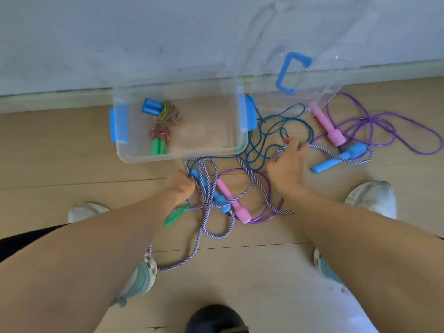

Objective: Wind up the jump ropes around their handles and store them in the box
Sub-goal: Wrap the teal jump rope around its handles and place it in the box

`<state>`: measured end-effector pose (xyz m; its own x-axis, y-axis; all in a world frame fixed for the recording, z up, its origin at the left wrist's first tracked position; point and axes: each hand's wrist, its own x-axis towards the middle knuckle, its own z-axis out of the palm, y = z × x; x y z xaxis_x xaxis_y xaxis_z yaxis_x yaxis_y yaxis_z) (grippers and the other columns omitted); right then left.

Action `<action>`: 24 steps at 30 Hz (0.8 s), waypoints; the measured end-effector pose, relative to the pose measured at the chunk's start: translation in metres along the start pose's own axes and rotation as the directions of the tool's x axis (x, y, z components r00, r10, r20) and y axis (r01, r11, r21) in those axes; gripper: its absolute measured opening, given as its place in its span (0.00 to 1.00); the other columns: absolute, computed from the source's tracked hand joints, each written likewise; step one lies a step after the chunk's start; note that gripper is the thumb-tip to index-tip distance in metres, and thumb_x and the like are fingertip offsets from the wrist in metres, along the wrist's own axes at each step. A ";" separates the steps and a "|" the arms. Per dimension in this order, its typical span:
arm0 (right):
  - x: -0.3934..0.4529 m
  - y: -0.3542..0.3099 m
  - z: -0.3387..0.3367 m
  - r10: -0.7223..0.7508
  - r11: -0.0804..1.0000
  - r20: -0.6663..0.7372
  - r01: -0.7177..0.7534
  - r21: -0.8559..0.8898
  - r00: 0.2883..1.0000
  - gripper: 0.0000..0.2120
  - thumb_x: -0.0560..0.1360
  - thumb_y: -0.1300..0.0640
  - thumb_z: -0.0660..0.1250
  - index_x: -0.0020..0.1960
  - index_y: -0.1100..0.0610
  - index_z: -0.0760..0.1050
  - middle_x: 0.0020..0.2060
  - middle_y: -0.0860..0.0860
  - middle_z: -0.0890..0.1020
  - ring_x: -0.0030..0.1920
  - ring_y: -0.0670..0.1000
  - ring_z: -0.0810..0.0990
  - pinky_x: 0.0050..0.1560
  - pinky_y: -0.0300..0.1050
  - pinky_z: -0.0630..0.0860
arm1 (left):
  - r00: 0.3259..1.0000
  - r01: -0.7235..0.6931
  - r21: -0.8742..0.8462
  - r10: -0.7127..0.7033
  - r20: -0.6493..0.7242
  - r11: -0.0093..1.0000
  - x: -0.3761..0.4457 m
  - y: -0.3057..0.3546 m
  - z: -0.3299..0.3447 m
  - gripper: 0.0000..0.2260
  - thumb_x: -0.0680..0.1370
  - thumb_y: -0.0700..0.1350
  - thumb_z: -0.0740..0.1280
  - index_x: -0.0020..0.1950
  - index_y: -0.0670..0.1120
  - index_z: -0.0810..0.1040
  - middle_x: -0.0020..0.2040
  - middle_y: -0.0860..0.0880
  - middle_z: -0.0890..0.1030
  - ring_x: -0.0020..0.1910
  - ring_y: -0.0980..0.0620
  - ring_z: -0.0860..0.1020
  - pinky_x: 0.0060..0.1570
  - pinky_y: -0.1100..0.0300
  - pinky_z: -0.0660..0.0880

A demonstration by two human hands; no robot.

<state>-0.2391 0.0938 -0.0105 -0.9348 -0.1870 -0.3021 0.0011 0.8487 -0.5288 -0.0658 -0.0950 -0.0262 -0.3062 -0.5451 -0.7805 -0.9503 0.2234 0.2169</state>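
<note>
Pale wooden plank flooring (72,150) runs up to a light skirting along its far edge, where a clear plastic storage box with blue side latches (182,157) sits on the boards with its transparent blue-handled lid (319,92) just beside it. Nearer than the box, a loose tangle lies on the planks: a purple-and-white striped cord (216,234), a thin violet cord (384,121), a teal cord (264,131), pink handles (234,200), blue handles (336,158) and a green handle (175,216). Pale worn sneakers (374,195) stand towards the near edge.
</note>
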 end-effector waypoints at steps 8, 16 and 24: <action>0.018 0.010 -0.030 -0.026 0.711 0.410 0.305 -0.634 0.912 0.18 0.73 0.43 0.68 0.59 0.50 0.78 0.65 0.54 0.69 0.67 0.61 0.63 0.66 0.58 0.64 | 0.815 -0.097 0.161 -0.014 0.579 0.982 -0.055 0.037 -0.065 0.07 0.78 0.40 0.60 0.45 0.43 0.77 0.27 0.48 0.62 0.20 0.53 0.60 0.25 0.64 0.65; -0.014 -0.081 -0.110 0.082 0.857 0.773 0.352 -0.377 0.629 0.09 0.79 0.59 0.59 0.49 0.59 0.78 0.42 0.51 0.86 0.44 0.54 0.80 0.45 0.42 0.77 | 0.829 -0.293 0.173 0.159 0.537 0.940 -0.147 0.101 -0.101 0.04 0.79 0.41 0.62 0.48 0.42 0.76 0.31 0.48 0.72 0.21 0.53 0.66 0.24 0.63 0.67; -0.068 -0.212 -0.278 -0.408 0.832 0.527 0.542 -0.121 0.745 0.06 0.77 0.54 0.66 0.45 0.56 0.78 0.23 0.46 0.79 0.30 0.49 0.83 0.42 0.41 0.77 | 0.830 -0.550 0.235 0.556 0.047 0.801 -0.246 0.146 -0.168 0.34 0.74 0.55 0.72 0.73 0.43 0.60 0.54 0.42 0.81 0.46 0.44 0.80 0.41 0.59 0.77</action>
<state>-0.2744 0.0645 0.3429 -0.5096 -0.7467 -0.4276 -0.5484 0.6647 -0.5073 -0.1380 -0.0639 0.2963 -0.7798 -0.2898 -0.5549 -0.5797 0.6690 0.4652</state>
